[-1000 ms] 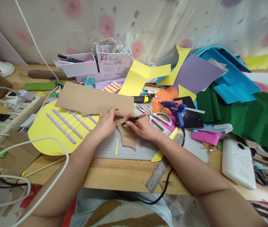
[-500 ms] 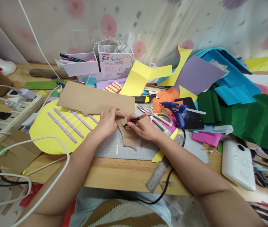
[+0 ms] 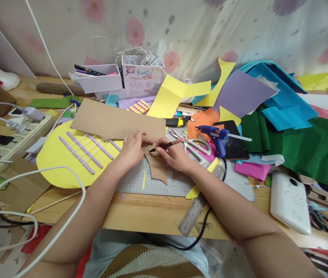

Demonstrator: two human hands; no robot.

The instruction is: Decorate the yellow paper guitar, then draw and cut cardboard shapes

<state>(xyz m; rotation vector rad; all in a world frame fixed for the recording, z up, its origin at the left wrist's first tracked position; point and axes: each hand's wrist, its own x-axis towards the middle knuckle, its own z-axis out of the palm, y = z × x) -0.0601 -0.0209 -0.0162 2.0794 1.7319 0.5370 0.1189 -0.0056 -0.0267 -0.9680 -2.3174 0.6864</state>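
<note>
My right hand (image 3: 175, 155) is closed round a dark pen (image 3: 164, 146) with a pinkish end, its tip on a small brown cardboard piece (image 3: 158, 170) with curved edges. Thin drawn lines show on the cardboard near the tip. My left hand (image 3: 133, 148) lies with fingers stretched out, pressing on the cardboard beside the pen; its fingertips partly hide the surface. A larger cardboard strip (image 3: 114, 119) lies just beyond both hands. Under the small piece is a grey cutting mat (image 3: 131, 181).
Left of my hands lies a yellow oval (image 3: 53, 162) with purple strips. To the right are white-handled scissors (image 3: 200, 144), a blue glue gun (image 3: 218, 135) with a cable, and a steel ruler (image 3: 191, 218). A power strip (image 3: 40, 129) and loose white cables occupy the left side.
The pen tip has shifted slightly left and up on the cardboard, and the pen lies at a flatter angle. My left hand stays in nearly the same place.
</note>
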